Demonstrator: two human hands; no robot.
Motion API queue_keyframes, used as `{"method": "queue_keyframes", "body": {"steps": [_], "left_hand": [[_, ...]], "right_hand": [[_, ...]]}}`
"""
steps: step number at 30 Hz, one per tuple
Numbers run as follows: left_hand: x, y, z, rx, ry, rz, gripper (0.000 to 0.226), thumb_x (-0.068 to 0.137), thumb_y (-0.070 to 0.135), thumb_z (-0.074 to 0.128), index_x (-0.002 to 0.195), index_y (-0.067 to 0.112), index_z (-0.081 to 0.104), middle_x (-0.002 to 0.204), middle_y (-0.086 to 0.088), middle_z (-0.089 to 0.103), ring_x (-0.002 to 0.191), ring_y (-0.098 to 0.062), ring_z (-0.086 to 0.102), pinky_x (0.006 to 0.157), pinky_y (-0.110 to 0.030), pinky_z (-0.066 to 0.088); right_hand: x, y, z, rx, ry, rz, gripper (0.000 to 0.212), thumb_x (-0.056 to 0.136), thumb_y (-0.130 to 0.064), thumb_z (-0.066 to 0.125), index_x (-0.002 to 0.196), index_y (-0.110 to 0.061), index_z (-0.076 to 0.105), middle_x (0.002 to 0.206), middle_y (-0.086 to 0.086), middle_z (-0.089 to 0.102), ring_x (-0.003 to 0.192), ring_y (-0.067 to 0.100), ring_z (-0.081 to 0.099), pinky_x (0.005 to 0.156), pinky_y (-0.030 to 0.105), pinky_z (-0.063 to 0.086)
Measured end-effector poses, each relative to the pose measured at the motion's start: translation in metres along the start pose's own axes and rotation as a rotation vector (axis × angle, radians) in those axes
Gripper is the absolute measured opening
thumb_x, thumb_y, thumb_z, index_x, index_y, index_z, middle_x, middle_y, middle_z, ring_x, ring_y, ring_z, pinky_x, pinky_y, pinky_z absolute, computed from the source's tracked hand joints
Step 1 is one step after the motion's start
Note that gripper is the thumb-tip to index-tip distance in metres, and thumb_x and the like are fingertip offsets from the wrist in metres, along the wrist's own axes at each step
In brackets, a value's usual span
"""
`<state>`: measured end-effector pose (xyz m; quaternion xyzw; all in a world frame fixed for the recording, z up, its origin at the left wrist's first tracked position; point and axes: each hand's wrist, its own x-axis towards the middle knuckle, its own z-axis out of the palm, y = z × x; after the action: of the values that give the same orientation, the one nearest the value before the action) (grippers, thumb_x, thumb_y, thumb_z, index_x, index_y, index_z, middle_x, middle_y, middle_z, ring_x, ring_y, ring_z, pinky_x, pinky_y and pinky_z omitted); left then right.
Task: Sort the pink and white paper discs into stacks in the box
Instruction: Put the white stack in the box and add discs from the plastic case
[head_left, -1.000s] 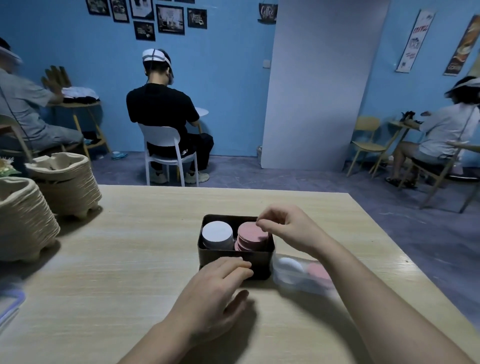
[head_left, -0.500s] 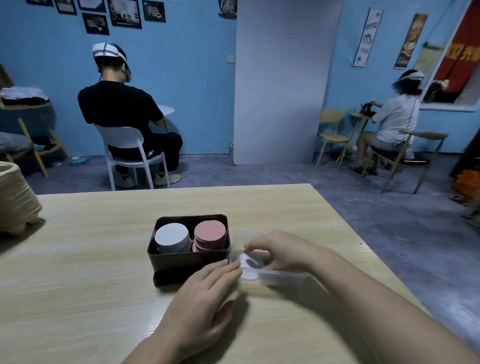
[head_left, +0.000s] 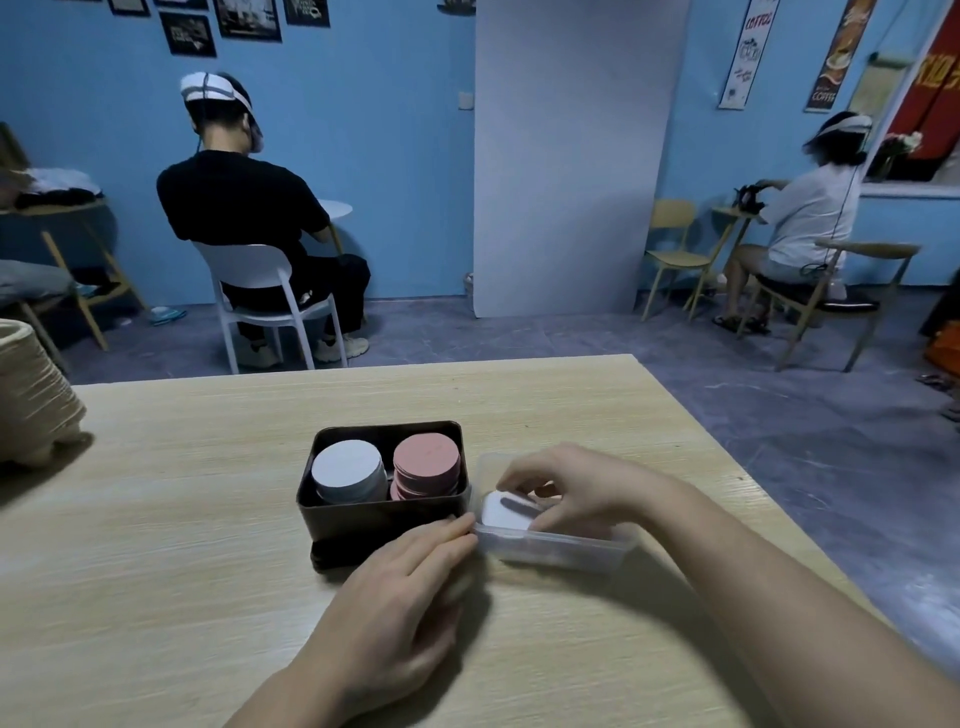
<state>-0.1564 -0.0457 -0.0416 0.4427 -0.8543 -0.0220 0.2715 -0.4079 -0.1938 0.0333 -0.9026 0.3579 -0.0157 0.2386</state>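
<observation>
Reaching into the clear plastic tray (head_left: 563, 548) is the right hand (head_left: 569, 488). Its fingers are curled down over a white disc (head_left: 501, 514) at the tray's left end, with the thumb at the disc's near edge. It looks like a pinch on the disc, though motion blur there makes the exact contact hard to confirm. The disc lies inside the tray, low and roughly flat.

The left hand (head_left: 400, 603) lies flat on the table (head_left: 182, 519), palm down. Its fingers are straight and close together, holding nothing. The fingertips (head_left: 460, 526) touch the near right corner of the dark box (head_left: 374, 519), where it meets the tray's corner.

- Box: sits mid-table, directly left of the tray, with their walls touching or nearly so.
- Box contents: two stacks side by side, the white stack (head_left: 347, 469) on the left and the pink stack (head_left: 427, 460) on the right. Both tops sit about level with the rim. The pink stack is slightly fanned at its lower discs.
- Far left table edge: a stack of moulded pulp trays (head_left: 31, 400), well apart from the box.
- Background: blue walls, a white partition, and other seated people with their backs turned.
</observation>
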Motion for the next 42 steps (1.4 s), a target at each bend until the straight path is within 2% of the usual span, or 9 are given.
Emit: {"method": "queue_keyframes", "body": {"steps": [3,6,11,15,19,25,30,35,42], "left_hand": [[0.0,0.0,0.0,-0.001,-0.006,0.003,0.063,0.089,0.031,0.061,0.15,0.022,0.046,0.164,0.015,0.033,0.148,-0.008,0.037,0.114,-0.032,0.041],[-0.003,0.0,-0.001,0.014,0.008,0.012,0.065,0.088,0.029,0.063,0.151,0.023,0.046,0.164,0.014,0.034,0.148,-0.008,0.037,0.115,-0.031,0.041],[-0.015,-0.005,-0.005,0.062,0.146,0.017,0.052,0.089,0.023,0.069,0.14,0.015,0.06,0.157,0.005,0.047,0.146,-0.015,0.044,0.109,-0.037,0.047],[-0.031,-0.018,-0.021,0.178,0.248,-0.008,0.046,0.093,0.028,0.061,0.136,0.012,0.062,0.154,0.0,0.051,0.146,-0.02,0.045,0.114,-0.04,0.04],[-0.047,-0.035,-0.034,0.237,0.238,-0.113,0.056,0.091,0.033,0.062,0.144,0.014,0.056,0.158,0.002,0.046,0.149,-0.021,0.04,0.114,-0.046,0.038],[-0.06,-0.042,-0.042,0.22,0.206,-0.129,0.056,0.1,0.041,0.048,0.151,0.016,0.048,0.162,0.006,0.04,0.153,-0.015,0.032,0.119,-0.035,0.031],[-0.063,-0.042,-0.04,0.176,0.198,-0.139,0.068,0.088,0.031,0.067,0.152,0.016,0.048,0.164,0.006,0.036,0.154,-0.014,0.029,0.119,-0.034,0.031],[-0.063,-0.043,-0.039,0.155,0.192,-0.144,0.072,0.085,0.03,0.069,0.152,0.017,0.047,0.165,0.006,0.035,0.155,-0.014,0.028,0.119,-0.035,0.032],[-0.062,-0.042,-0.039,0.148,0.192,-0.143,0.068,0.088,0.032,0.065,0.152,0.017,0.047,0.165,0.007,0.035,0.155,-0.013,0.027,0.121,-0.034,0.028]], "right_hand": [[-0.006,-0.003,-0.01,0.159,0.062,0.007,0.046,0.08,-0.016,0.086,0.121,-0.021,0.067,0.117,-0.01,0.068,0.109,0.006,0.065,0.095,0.025,0.055],[-0.012,-0.003,-0.012,0.354,0.175,0.005,0.042,0.079,-0.013,0.088,0.116,-0.02,0.07,0.113,-0.006,0.071,0.109,0.009,0.067,0.097,0.028,0.057],[-0.006,-0.012,-0.004,0.676,0.356,-0.026,0.045,0.076,-0.005,0.086,0.117,-0.011,0.07,0.116,0.009,0.073,0.111,0.022,0.069,0.098,0.035,0.057],[0.01,-0.028,0.0,0.8,0.391,-0.046,0.051,0.074,-0.008,0.085,0.122,-0.012,0.067,0.12,0.011,0.072,0.112,0.023,0.069,0.094,0.033,0.058],[0.036,-0.054,0.002,0.764,0.387,-0.055,0.048,0.079,0.0,0.085,0.121,-0.013,0.067,0.121,0.007,0.072,0.113,0.019,0.068,0.095,0.032,0.057],[0.084,-0.091,0.012,0.518,0.378,-0.061,0.046,0.072,-0.029,0.09,0.113,-0.021,0.07,0.111,-0.006,0.074,0.105,0.009,0.07,0.095,0.035,0.058],[0.11,-0.112,0.02,0.285,0.371,-0.054,0.043,0.072,-0.033,0.091,0.108,-0.023,0.07,0.103,-0.01,0.073,0.098,0.004,0.069,0.092,0.032,0.057],[0.12,-0.119,0.027,0.11,0.355,-0.041,0.041,0.068,-0.043,0.088,0.1,-0.028,0.068,0.097,-0.011,0.07,0.092,0.009,0.065,0.085,0.036,0.057],[0.105,-0.117,0.022,0.179,0.397,-0.05,0.033,0.073,-0.045,0.085,0.099,-0.03,0.069,0.094,-0.013,0.07,0.091,0.005,0.065,0.081,0.028,0.056]]}}
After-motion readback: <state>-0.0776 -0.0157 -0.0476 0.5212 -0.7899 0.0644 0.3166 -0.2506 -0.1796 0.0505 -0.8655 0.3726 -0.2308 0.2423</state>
